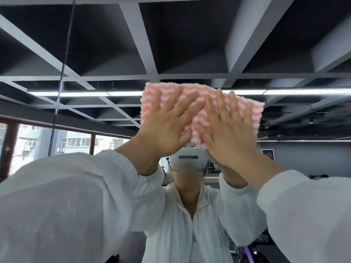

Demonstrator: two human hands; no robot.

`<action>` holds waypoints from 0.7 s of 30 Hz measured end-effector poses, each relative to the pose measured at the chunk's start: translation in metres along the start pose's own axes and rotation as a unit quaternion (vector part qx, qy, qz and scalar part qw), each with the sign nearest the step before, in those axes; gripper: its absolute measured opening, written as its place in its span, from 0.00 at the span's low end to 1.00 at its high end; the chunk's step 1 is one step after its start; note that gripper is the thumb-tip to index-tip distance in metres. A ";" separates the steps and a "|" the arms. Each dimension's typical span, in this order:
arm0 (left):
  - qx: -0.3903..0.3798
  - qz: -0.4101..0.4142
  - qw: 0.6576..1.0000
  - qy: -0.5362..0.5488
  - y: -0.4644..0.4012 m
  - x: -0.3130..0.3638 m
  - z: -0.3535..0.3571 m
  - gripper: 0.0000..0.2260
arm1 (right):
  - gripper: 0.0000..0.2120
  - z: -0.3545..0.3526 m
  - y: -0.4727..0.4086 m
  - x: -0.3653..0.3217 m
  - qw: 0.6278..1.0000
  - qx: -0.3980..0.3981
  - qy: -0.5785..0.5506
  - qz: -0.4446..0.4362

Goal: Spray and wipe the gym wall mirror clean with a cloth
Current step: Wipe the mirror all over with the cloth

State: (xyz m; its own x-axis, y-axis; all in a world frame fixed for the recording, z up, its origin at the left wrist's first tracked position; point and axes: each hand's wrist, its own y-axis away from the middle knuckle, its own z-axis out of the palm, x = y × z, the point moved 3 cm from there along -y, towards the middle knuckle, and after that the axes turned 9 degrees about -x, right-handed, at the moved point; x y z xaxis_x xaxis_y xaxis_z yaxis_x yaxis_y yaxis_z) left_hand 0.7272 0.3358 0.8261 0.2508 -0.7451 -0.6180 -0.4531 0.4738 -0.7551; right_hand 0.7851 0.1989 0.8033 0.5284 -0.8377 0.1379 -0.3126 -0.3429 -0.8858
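Our white sleeves (57, 202) reached up, and we pressed both flat, open hands, left hand (167, 126) and right hand (228, 133), side by side on the pink-and-white striped fluffy cloth (252, 112), spread sideways high on the big glass wall mirror (190, 44).

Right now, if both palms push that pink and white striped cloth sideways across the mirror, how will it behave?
The cloth looks soft and floppy: its fluffy edges ripple, so it will probably bunch or fold unless spread flat. The left hand and right hand press it with straight fingers, which should keep it flat. It seems light, and would likely drop off the mirror if released.
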 end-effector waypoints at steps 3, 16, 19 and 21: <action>-0.009 -0.002 1.000 0.007 0.025 -0.017 0.005 0.27 | 0.36 0.004 0.003 -0.035 1.000 -0.005 -0.003 0.005; -0.026 -0.026 0.999 0.009 0.160 -0.057 0.025 0.27 | 0.29 0.032 0.043 -0.164 0.998 0.022 -0.045 -0.049; -0.025 -0.045 0.998 0.019 0.193 -0.049 0.031 0.27 | 0.29 0.040 0.060 -0.177 0.995 -0.014 -0.023 -0.092; -0.030 -0.058 0.998 0.026 0.203 -0.045 0.033 0.26 | 0.30 0.042 0.062 -0.177 0.992 -0.039 0.002 -0.118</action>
State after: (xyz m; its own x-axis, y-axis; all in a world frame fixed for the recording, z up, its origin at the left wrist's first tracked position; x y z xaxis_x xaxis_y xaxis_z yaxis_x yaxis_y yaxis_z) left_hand 0.6519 0.4812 0.6936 0.2610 -0.8174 -0.5136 -0.4740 0.3550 -0.8058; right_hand 0.7054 0.3434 0.7051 0.5918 -0.7314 0.3390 -0.2412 -0.5619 -0.7913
